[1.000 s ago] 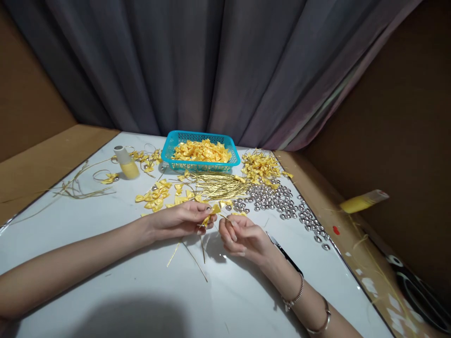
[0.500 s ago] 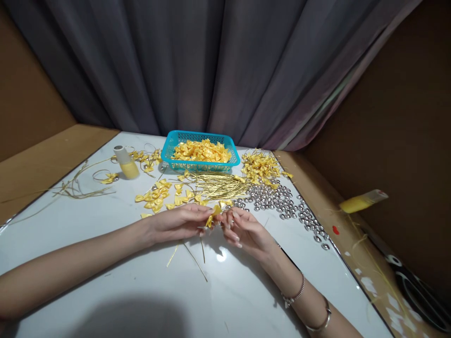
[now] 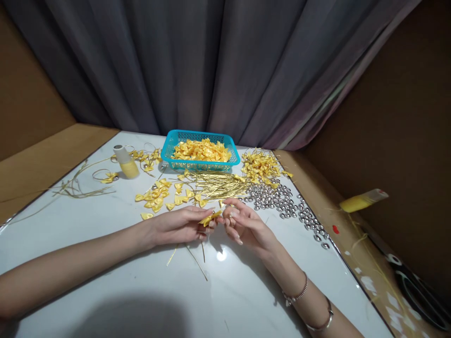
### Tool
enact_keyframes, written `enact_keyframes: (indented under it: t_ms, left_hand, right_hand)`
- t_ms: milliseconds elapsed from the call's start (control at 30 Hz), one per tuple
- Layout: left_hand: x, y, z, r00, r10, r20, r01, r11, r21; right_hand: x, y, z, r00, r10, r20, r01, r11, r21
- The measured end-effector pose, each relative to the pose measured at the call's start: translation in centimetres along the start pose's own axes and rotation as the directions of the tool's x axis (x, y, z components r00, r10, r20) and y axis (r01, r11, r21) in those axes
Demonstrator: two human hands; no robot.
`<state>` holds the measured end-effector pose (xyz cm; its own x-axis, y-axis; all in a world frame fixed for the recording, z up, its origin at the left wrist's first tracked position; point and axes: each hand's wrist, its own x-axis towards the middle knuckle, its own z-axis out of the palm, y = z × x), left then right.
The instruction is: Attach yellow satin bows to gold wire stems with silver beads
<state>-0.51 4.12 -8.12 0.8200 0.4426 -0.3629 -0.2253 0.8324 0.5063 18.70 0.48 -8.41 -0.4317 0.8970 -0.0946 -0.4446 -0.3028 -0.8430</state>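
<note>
My left hand pinches a yellow ribbon bow between thumb and fingers above the white table. Right beside it, my right hand is closed, its thumb and index finger pressed together near the bow's right end. What those fingertips hold, if anything, is too small to make out. Several gold cords lie loose under the hands. Beyond them are a bundle of gold cords, scattered yellow bows and a spread of silver beads.
A blue basket full of yellow bows stands at the back, a heap of corded bows to its right. A glue bottle stands at left. Scissors and a yellow-filled bottle are at right. A grey curtain hangs behind.
The bow in my left hand has turned from upright to lying more sideways. My right index finger has lifted slightly; both hands stay in nearly the same place.
</note>
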Motion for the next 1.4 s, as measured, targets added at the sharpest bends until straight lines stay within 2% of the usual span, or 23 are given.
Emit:
enact_keyframes:
  t_ms: [133,300,600,800,967,1167,1267,1400]
  left_hand:
    - [-0.1,-0.2,0.3,0.999,-0.021,0.032,0.024,0.997,-0.071]
    - [-0.1,-0.1,0.4,1.000,-0.016,0.026,0.017,0.999,-0.029]
    - [0.1,-0.1,0.4,0.998,-0.004,-0.068,0.010,0.996,0.085]
    - [0.1,-0.2,0.3,0.992,-0.070,-0.106,0.085,0.986,0.142]
    - [0.2,0.0,0.0,0.991,-0.061,-0.123,0.078,0.986,0.145]
    - [0.0,0.8,-0.2,0.991,0.032,-0.134,0.013,0.948,0.319]
    - [-0.4,1.6,-0.3,0.988,0.100,-0.115,-0.035,0.884,0.466]
    - [-0.9,2.5,0.1,0.980,0.164,-0.110,-0.061,0.783,0.619]
  right_hand:
    - [-0.4,-0.1,0.4,0.999,-0.043,-0.033,0.038,0.989,-0.142]
    - [-0.5,0.1,0.7,0.990,-0.122,-0.065,0.099,0.954,-0.283]
    - [-0.5,-0.2,0.9,0.978,-0.190,-0.086,0.132,0.882,-0.452]
    - [-0.6,-0.1,1.2,0.962,-0.220,-0.160,0.112,0.855,-0.507]
    - [-0.5,-0.2,0.9,0.941,-0.275,-0.200,0.130,0.834,-0.537]
    - [-0.5,-0.5,-0.1,0.921,-0.376,-0.102,0.220,0.719,-0.660]
    - [-0.7,-0.6,-0.4,0.901,-0.431,-0.048,0.267,0.638,-0.722]
    - [-0.7,-0.6,-0.4,0.884,-0.468,-0.004,0.300,0.573,-0.763]
